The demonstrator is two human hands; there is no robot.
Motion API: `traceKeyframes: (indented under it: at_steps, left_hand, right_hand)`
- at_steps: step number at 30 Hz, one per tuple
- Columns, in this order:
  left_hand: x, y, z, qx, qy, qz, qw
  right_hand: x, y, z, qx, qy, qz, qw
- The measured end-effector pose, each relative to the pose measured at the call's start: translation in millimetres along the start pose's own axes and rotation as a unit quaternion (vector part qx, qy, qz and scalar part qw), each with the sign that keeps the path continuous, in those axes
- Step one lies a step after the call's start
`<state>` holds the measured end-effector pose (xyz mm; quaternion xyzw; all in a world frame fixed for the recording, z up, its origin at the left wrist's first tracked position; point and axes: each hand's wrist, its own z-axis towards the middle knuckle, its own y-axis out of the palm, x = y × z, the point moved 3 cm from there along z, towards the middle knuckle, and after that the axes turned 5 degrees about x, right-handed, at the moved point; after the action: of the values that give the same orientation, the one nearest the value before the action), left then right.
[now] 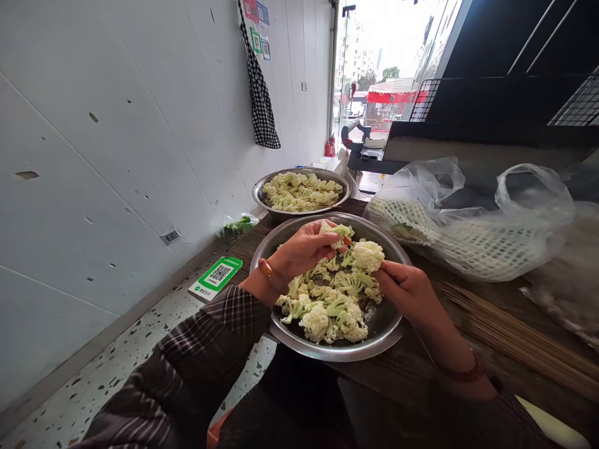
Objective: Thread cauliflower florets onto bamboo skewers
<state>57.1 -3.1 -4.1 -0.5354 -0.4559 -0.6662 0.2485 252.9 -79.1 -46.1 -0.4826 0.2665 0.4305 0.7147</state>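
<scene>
Above a wide steel basin (322,355), both of my hands are closed on pieces of cauliflower. My left hand (304,249) pinches a small cauliflower floret (333,231) between thumb and fingers. A small reddish-orange bit shows beside that floret, too small to name. My right hand (406,288) grips a larger cauliflower floret (368,255) by its right side, and its fingertips are partly hidden behind the floret. The two florets are close together, but I cannot tell whether they touch. Several loose cauliflower florets (332,315) lie in the basin below.
Behind stands a second steel basin (256,194) heaped with cauliflower (302,192). Plastic bags (491,231) with net-wrapped produce sit to the right. Thin wooden skewers (524,330) lie on the dark table. A green QR-code sign (216,277) and bagged greens (238,227) are at left.
</scene>
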Motion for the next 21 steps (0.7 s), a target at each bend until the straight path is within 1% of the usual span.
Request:
traceKeyframes:
  at_steps: [2,7,15,21]
  left_hand:
    - [0.7,0.8,0.1,0.001,0.015,0.003,1.000]
    - [0.2,-0.8,1.1,0.042,0.049,0.022,0.998]
    - [-0.9,-2.6,1.3,0.032,0.048,0.052,0.997]
    - [1.5,0.6,-1.6,0.071,0.078,0.094,0.990]
  right_hand:
    - [1.0,0.0,0.3,0.006,0.004,0.002,1.000]
    - [3.1,0.0,-0.3,0.008,0.006,0.003,1.000]
    - [0.7,1.0,-0.6,0.000,0.003,0.000,1.000]
    - [-2.1,1.1,-0.6,0.019,-0.007,-0.036,0.999]
